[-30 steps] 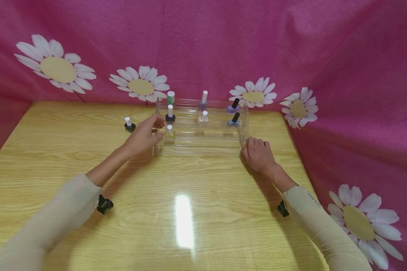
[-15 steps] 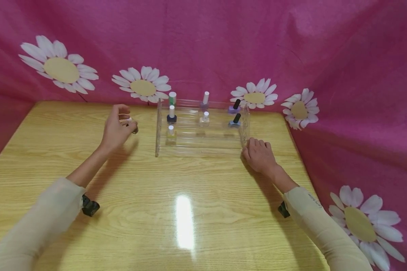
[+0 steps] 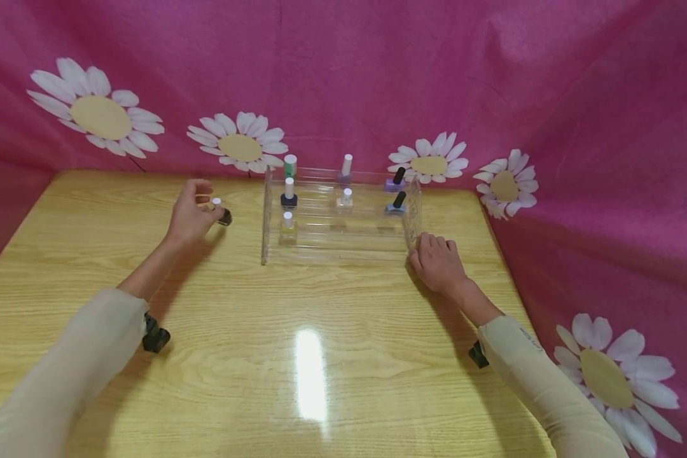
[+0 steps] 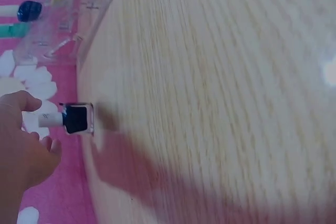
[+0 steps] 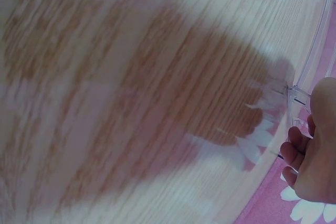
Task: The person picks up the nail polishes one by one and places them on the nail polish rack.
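Observation:
A dark nail polish bottle (image 3: 224, 217) with a white cap stands on the table, left of a clear stepped display rack (image 3: 343, 253). My left hand (image 3: 190, 215) is right beside it, thumb and fingers spread either side of the cap; in the left wrist view the hand (image 4: 26, 145) leaves gaps around the cap of the bottle (image 4: 76, 118). My right hand (image 3: 437, 262) holds the rack's front right corner with curled fingers, also seen in the right wrist view, where the hand (image 5: 317, 145) partly hides that corner.
On the rack stand several polishes: green (image 3: 290, 166), navy (image 3: 289, 198), yellow (image 3: 288, 230), pale (image 3: 345, 202), mauve (image 3: 345, 173), purple (image 3: 395, 183) and blue (image 3: 396, 207). A pink cloth with daisies (image 3: 343, 83) hangs behind and beside the wooden table (image 3: 235, 381).
My left hand has moved left from the rack to the dark bottle, then back slightly, showing more of it. The bottle has shifted a little. My right hand has stayed on the rack.

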Demonstrator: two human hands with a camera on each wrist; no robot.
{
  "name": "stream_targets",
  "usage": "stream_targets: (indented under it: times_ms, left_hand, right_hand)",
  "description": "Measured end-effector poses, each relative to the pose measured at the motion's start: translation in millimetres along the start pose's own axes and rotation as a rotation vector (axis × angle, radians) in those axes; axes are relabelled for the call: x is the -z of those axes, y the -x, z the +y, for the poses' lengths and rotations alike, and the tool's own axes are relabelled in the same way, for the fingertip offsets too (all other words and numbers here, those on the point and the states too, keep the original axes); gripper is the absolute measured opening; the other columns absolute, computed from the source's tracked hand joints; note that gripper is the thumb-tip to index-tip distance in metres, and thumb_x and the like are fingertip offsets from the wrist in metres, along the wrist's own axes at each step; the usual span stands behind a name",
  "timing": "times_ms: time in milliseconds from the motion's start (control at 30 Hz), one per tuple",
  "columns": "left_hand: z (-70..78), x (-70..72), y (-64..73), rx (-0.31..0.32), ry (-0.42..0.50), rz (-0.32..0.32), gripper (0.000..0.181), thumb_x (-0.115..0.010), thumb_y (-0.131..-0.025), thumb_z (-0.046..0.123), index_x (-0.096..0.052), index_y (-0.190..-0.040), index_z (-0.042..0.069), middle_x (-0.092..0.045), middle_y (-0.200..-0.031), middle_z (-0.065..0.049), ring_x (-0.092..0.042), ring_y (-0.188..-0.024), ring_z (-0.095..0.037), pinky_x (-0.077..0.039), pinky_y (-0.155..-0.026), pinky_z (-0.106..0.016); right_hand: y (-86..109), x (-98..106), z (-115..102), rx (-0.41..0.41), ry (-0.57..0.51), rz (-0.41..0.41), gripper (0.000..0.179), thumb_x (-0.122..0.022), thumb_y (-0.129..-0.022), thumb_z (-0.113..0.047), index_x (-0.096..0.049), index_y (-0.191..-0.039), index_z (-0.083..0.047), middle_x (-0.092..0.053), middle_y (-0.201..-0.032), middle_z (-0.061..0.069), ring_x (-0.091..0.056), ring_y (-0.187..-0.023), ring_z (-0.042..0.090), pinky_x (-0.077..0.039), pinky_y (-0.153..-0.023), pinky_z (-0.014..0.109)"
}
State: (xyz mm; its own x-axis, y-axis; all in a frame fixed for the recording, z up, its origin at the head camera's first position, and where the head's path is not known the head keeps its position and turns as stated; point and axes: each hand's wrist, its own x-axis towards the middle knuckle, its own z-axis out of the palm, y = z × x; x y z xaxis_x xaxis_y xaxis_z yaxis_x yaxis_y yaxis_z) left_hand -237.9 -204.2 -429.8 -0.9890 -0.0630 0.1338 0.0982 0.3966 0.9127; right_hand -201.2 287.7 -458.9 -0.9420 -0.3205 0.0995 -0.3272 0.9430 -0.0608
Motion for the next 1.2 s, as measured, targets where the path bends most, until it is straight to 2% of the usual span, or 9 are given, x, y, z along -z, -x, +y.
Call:
stream_targets:
  times_ms: [167, 233, 333, 467, 633, 833, 1200]
  left_hand:
    - [-6.2, 1.8, -3.4, 0.037, -0.031, -0.037, 0.051, -0.061, -0.089, -0.002, -0.038, -0.135, -0.011, -0.045, -0.134, -0.029, -0.048, -0.12, -0.04, -0.045, -0.087, -0.028]
    - [-8.2, 2.1, -4.6, 0.043, -0.036, -0.051, 0.051, -0.061, -0.09, -0.002, -0.038, -0.135, -0.011, -0.045, -0.133, -0.029, -0.049, -0.12, -0.04, -0.045, -0.086, -0.026]
    - [-11.4, 2.5, -7.2, 0.049, -0.032, -0.079, 0.051, -0.06, -0.09, -0.003, -0.037, -0.135, -0.012, -0.045, -0.134, -0.029, -0.05, -0.122, -0.041, -0.046, -0.089, -0.028]
    - [-15.7, 4.0, -11.4, 0.066, -0.027, -0.15, 0.052, -0.058, -0.091, -0.005, -0.036, -0.138, -0.01, -0.043, -0.14, -0.029, -0.046, -0.128, -0.04, -0.045, -0.094, -0.032]
    - [-17.1, 4.5, -13.3, 0.073, -0.049, -0.216, 0.054, -0.058, -0.091, -0.009, -0.035, -0.14, -0.009, -0.043, -0.14, -0.03, -0.045, -0.127, -0.043, -0.042, -0.096, -0.035]
    - [-16.4, 3.2, -11.8, 0.049, -0.102, -0.224, 0.05, -0.055, -0.091, -0.011, -0.037, -0.138, -0.011, -0.047, -0.129, -0.033, -0.048, -0.121, -0.047, -0.043, -0.093, -0.041]
    - [-21.8, -1.1, -8.7, -0.033, -0.194, -0.159, 0.033, -0.061, -0.093, -0.007, -0.052, -0.125, -0.01, -0.057, -0.114, -0.031, -0.056, -0.104, -0.041, -0.045, -0.084, -0.038]
  right_hand:
    - [-0.9, 1, -1, 0.005, -0.006, 0.005, 0.024, -0.039, -0.104, -0.023, -0.042, -0.091, -0.003, -0.043, -0.081, 0.013, -0.048, -0.082, 0.037, -0.035, -0.073, 0.049]
    - [-1.2, 1, -1, 0.004, -0.005, 0.001, 0.024, -0.039, -0.104, -0.023, -0.041, -0.091, -0.003, -0.043, -0.081, 0.013, -0.048, -0.082, 0.038, -0.035, -0.073, 0.049]
    - [-1.6, 1, -1, -0.003, 0.001, -0.008, 0.025, -0.039, -0.105, -0.023, -0.041, -0.092, -0.002, -0.044, -0.082, 0.013, -0.048, -0.083, 0.038, -0.035, -0.074, 0.049]
    - [-1.9, 2, -1, -0.002, 0.009, -0.012, 0.025, -0.038, -0.105, -0.023, -0.041, -0.092, -0.002, -0.043, -0.082, 0.012, -0.049, -0.083, 0.038, -0.035, -0.074, 0.049]
    - [-1.8, 2, -2, -0.001, 0.002, -0.007, 0.025, -0.039, -0.105, -0.023, -0.041, -0.091, -0.002, -0.043, -0.081, 0.012, -0.048, -0.081, 0.037, -0.035, -0.073, 0.049]
    - [-1.3, 1, -1, -0.009, -0.004, -0.009, 0.024, -0.039, -0.105, -0.022, -0.041, -0.091, -0.003, -0.043, -0.082, 0.012, -0.048, -0.082, 0.038, -0.036, -0.074, 0.049]
    - [1.1, 2, -1, 0.007, -0.008, -0.001, 0.025, -0.039, -0.105, -0.022, -0.041, -0.09, -0.003, -0.042, -0.079, 0.012, -0.047, -0.077, 0.036, -0.034, -0.07, 0.047]
